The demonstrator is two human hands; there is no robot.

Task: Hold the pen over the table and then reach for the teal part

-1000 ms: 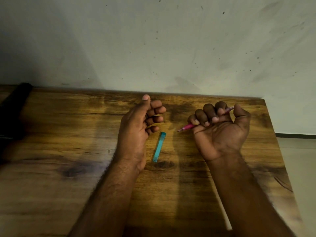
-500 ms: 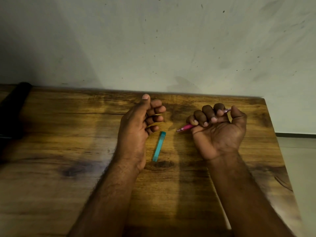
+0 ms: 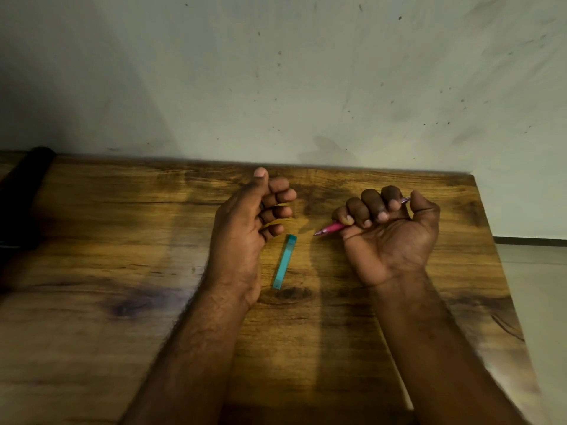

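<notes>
Two hands over one desk (image 3: 92,317): the right hand (image 3: 389,237) has its grip curled round one pink pen (image 3: 329,229), tip pointing left, barrel mostly hidden in the fist. The left hand (image 3: 245,237), loosely curled, holds nothing, just beside one teal cap (image 3: 284,261). A dark object (image 3: 21,197) is cut off at the left.

The scene is dim and warm-toned. The brightest patch lies on the wooden table (image 3: 92,332) between the left hand (image 3: 245,237) and the right hand (image 3: 389,237). Soft shadows of both hands fall on the wall (image 3: 306,72). The table's left edge sinks into darkness. The near forearms are blurred, and the table's far edge bows slightly.
</notes>
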